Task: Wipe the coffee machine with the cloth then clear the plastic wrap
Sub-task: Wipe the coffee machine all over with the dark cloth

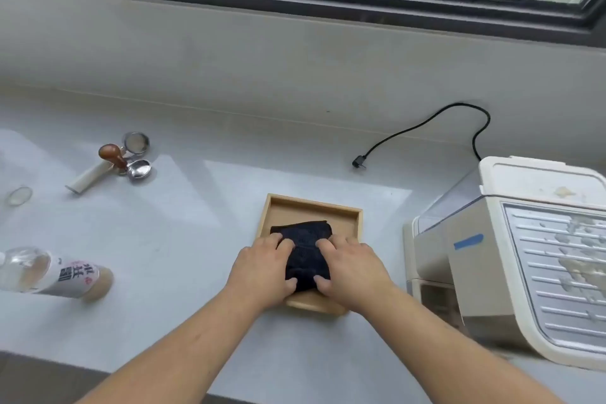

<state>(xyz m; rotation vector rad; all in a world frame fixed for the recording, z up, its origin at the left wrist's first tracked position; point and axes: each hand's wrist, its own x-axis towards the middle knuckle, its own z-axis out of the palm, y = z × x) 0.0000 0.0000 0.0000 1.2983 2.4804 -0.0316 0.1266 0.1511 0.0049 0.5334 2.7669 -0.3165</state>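
A dark folded cloth [306,239] lies in a shallow wooden tray [285,207] at the middle of the grey counter. My left hand [262,267] grips the cloth's left side, fingers curled over it. My right hand [352,267] grips its right side the same way. The cream coffee machine [492,259] stands to the right of the tray, its ribbed metal top [557,272] spotted with pale residue. A blue tape strip [468,241] sits on its side. I cannot make out any plastic wrap.
A black power cord [426,123] with a loose plug lies behind the tray. A wooden-knobbed tamper [113,156], two metal filter baskets [137,154] and a white handle [88,177] sit at far left. A clear bottle [55,274] lies on its side near the left front edge.
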